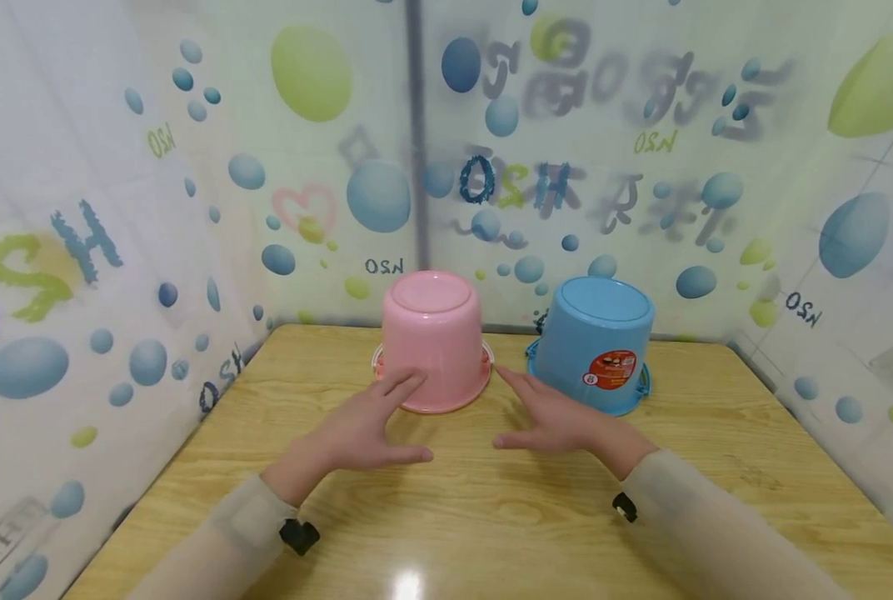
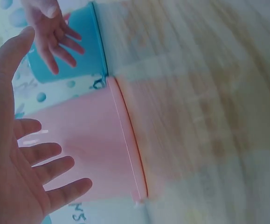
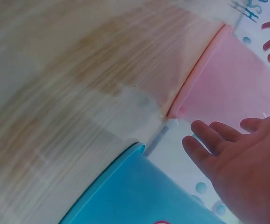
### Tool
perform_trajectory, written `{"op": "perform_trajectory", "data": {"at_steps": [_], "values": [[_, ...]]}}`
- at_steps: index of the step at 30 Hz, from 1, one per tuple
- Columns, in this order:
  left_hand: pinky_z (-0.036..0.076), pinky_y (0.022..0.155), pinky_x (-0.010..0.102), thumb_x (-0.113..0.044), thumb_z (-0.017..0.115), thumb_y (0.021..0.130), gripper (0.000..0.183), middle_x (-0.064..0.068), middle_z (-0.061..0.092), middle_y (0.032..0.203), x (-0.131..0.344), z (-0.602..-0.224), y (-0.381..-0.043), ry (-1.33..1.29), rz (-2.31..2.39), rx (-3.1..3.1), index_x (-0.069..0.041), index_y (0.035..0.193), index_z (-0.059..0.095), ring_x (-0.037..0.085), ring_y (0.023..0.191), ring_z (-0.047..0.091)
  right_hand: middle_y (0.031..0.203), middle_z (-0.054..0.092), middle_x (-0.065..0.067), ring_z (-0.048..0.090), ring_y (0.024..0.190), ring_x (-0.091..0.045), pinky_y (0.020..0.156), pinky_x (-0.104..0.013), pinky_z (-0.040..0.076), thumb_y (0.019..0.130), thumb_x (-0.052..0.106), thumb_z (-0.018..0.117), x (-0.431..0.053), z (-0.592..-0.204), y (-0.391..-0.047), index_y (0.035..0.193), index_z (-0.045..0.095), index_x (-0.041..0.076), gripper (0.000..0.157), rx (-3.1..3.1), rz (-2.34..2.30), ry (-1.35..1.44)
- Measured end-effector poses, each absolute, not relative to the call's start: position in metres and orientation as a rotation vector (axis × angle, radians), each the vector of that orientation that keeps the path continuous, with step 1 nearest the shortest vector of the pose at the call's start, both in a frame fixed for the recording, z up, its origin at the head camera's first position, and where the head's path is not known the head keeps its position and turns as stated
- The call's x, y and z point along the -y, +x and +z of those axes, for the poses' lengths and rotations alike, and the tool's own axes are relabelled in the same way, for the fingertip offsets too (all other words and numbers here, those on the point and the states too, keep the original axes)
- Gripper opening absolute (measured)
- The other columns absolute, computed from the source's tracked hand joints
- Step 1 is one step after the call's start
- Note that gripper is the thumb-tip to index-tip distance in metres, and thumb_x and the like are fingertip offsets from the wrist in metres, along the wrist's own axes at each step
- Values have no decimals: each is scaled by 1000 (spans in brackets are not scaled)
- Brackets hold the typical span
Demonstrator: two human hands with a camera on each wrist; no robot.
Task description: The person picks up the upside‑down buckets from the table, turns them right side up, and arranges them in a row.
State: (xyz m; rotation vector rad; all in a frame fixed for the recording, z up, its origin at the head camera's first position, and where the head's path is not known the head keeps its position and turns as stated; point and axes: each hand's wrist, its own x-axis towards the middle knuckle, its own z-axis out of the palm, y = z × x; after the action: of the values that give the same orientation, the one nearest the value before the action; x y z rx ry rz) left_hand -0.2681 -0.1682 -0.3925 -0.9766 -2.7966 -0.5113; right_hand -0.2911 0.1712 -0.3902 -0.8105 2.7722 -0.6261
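Note:
Upside down on the table stands a pink bucket (image 1: 435, 333), its white handle lying down around the rim. To its right a blue bucket (image 1: 596, 333) with a red label is also turned bottom up. My left hand (image 1: 360, 425) reaches in front of the pink bucket, fingers extended and thumb spread, holding nothing. Level with it, my right hand (image 1: 555, 417) is stretched out before the gap between the buckets, palm facing left, nothing in it. In the left wrist view the left fingers (image 2: 55, 156) overlap the pink bucket; whether they touch it I cannot tell.
The wooden table (image 1: 476, 525) reaches back to a curtain (image 1: 611, 125) printed with blue and green bubbles and letters. Similar sheets hang on the left and right sides. Dark wrist straps with small devices (image 1: 299, 536) sit on both sleeves.

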Motion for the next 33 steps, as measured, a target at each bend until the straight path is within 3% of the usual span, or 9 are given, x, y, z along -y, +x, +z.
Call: {"op": "perform_trajectory", "data": {"at_steps": [9, 22, 33], "values": [[46, 108, 59, -84, 66, 74, 111, 10, 31, 165, 204, -395, -284, -787, -569, 2866, -33, 163, 22, 37, 146, 40, 172, 7, -12, 11, 158, -36, 123, -60, 25, 84, 71, 67, -160, -394, -318, 166, 0, 27, 114, -2734, -677, -699], [30, 119, 63, -69, 81, 73, 129, 23, 19, 167, 229, -410, -340, -609, -737, 3084, -20, 166, 5, 46, 152, 26, 173, 5, -8, 4, 159, -36, 125, -60, 19, 85, 67, 71, -140, -404, -352, 165, -4, 26, 117, -2726, -718, -584], [22, 120, 67, -71, 82, 70, 134, 27, 23, 165, 230, -418, -374, -535, -685, 3127, -21, 166, 3, 50, 150, 25, 172, 10, -11, 6, 159, -36, 127, -56, 16, 81, 63, 77, -130, -409, -374, 165, -3, 21, 124, -2724, -719, -547]]}}
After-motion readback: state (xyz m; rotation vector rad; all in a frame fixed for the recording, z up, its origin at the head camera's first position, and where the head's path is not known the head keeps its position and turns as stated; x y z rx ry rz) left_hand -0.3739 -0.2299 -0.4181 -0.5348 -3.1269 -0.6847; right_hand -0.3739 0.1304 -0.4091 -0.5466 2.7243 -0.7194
